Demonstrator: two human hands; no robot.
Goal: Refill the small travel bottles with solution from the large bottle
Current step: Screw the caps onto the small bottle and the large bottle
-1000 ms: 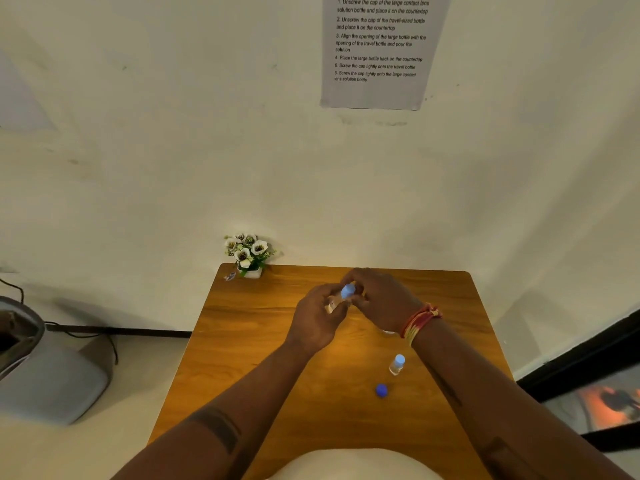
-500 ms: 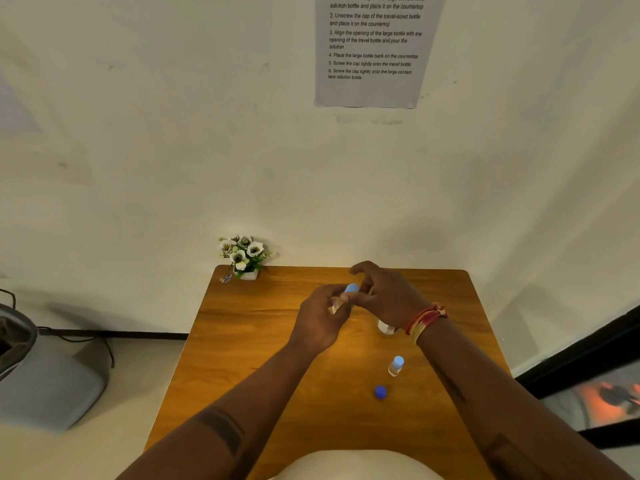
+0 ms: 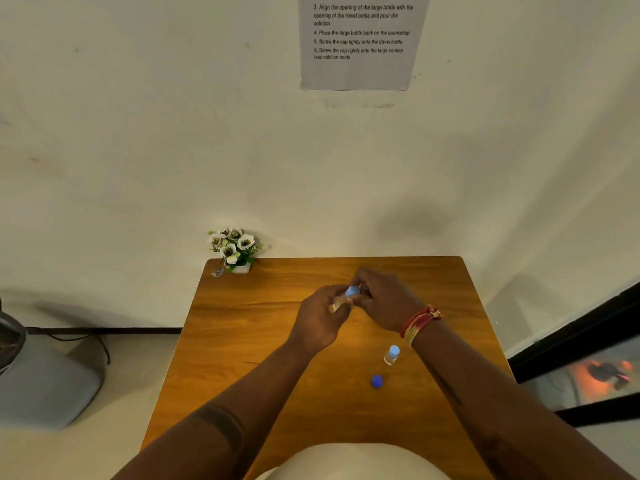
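Above the middle of the wooden table [image 3: 242, 341], my left hand [image 3: 320, 318] grips a small clear travel bottle [image 3: 337, 303], tilted to the right. My right hand [image 3: 384, 299] pinches that bottle's light blue cap [image 3: 352, 292] at its top. A second small travel bottle [image 3: 391, 355] with a light blue cap stands upright on the table under my right wrist. A loose dark blue cap [image 3: 376, 381] lies nearer to me. The large bottle is hidden; in the earlier frame something clear showed behind my right hand.
A small pot of white flowers [image 3: 235, 249] stands at the table's far left corner, a small wrapped item [image 3: 217, 272] beside it. An instruction sheet [image 3: 360, 43] hangs on the wall. A grey appliance [image 3: 41, 375] sits on the floor at left.
Both hands stay together on the small bottle and its cap, with the right fingers shifting a little. The view has tilted slightly downward.
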